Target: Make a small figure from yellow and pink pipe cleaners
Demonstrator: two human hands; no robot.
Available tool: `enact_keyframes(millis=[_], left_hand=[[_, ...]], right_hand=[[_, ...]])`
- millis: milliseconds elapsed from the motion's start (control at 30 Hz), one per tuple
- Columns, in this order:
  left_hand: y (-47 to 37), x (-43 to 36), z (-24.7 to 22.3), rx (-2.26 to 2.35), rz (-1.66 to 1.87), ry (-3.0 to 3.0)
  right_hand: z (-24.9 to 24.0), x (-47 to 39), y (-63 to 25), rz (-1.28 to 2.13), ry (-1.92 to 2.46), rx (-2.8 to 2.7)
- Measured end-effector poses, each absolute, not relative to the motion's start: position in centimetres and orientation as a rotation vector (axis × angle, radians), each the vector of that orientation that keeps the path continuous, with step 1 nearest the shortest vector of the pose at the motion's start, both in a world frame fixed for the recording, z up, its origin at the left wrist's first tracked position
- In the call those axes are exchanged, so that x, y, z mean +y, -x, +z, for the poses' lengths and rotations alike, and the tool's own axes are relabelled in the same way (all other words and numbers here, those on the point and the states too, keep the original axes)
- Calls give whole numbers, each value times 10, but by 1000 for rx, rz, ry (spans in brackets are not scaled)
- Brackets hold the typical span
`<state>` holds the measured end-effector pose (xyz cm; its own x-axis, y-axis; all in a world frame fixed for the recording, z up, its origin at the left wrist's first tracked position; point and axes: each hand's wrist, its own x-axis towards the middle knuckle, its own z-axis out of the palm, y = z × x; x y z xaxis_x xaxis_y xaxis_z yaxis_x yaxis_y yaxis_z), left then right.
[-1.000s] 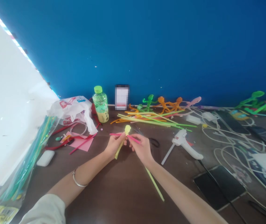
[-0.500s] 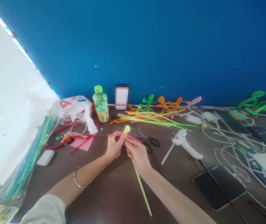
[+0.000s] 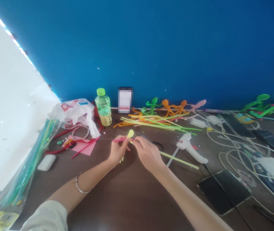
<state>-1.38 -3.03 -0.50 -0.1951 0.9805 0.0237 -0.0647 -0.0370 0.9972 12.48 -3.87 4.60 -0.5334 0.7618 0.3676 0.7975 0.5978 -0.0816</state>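
Note:
Low over the middle of the table, my left hand [image 3: 117, 150] pinches a pipe-cleaner figure whose coiled yellow head [image 3: 130, 133] sticks up above the fingers. A pink pipe cleaner [image 3: 118, 140] crosses the figure below its head, and short yellow ends hang under the hand. Close beside it, my right hand [image 3: 148, 154] has its fingers closed at the figure's neck. From behind that hand a long yellow pipe cleaner [image 3: 180, 159] runs out to the right. Scissors [image 3: 158, 146] lie partly hidden behind my right hand.
Loose pipe cleaners [image 3: 151, 122] and several finished figures [image 3: 167, 107] lie along the wall. A green-capped bottle [image 3: 103, 107] stands beside an upright phone [image 3: 125, 100]. A glue gun [image 3: 191, 149], a dark tablet [image 3: 224, 192] and tangled cables are on the right; bagged pipe cleaners [image 3: 31, 160] on the left.
The long yellow pipe cleaner has swung from pointing down toward me to pointing right. My right hand has turned and risen, now covering more of the scissors. My left hand has stayed in place.

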Motion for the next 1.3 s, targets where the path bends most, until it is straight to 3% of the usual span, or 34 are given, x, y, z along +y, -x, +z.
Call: enact_keyframes(millis=[100, 333, 533, 700, 1067, 1300], left_hand=[[14, -30, -4, 1280, 1402, -1075], [14, -31, -1, 1241, 1373, -1080], [12, -31, 1, 1126, 1327, -1034], [12, -31, 3, 979, 1289, -930], [16, -30, 1, 945, 1235, -935], [14, -32, 4, 1083, 1240, -1055]], right_hand=[[41, -34, -127, -29, 1165, -2443], [36, -20, -127, 617, 1318, -2000], [41, -12, -126, 1452, 1326, -1303], [32, -5, -125, 2108, 1017, -618], [19, -27, -106, 2035, 1070, -492], [23, -43, -100, 1713, 1302, -801]])
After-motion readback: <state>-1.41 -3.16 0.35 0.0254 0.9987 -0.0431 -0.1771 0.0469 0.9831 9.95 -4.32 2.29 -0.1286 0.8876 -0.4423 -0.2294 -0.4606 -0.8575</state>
